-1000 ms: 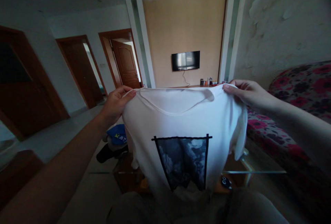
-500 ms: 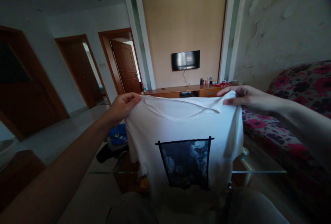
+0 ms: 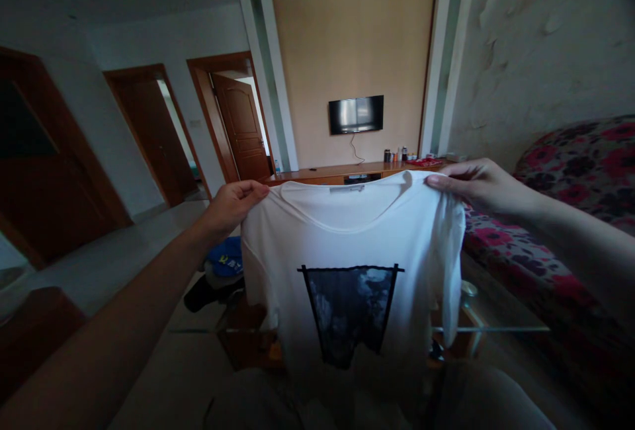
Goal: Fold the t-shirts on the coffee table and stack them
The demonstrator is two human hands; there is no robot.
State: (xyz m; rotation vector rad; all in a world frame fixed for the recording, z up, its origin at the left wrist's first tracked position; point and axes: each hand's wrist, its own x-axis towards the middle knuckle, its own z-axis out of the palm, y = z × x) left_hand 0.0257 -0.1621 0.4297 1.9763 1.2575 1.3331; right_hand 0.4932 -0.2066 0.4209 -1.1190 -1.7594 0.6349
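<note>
A white T-shirt (image 3: 317, 231) hangs upright in front of me, stretched between both hands, with a dark picture print on its front. My left hand (image 3: 237, 204) pinches its left shoulder between thumb and fingers. At the opposite shoulder, my right hand (image 3: 469, 184) grips the cloth the same way. The round neckline lies open between them, and a small label shows inside the back of the collar. The shirt's lower part falls into shadow near my knees.
Behind the shirt is a glass-topped table (image 3: 506, 329), with blue and black clothes (image 3: 225, 258) at its left. A flowered sofa (image 3: 560, 178) stands on the right. Farther off are a wooden TV cabinet (image 3: 317, 174) and a wall-mounted television (image 3: 356, 115).
My right hand has regripped at the shoulder, and the folded collar edge there has straightened. The neckline is now open with its label showing, and the right sleeve hangs down loose.
</note>
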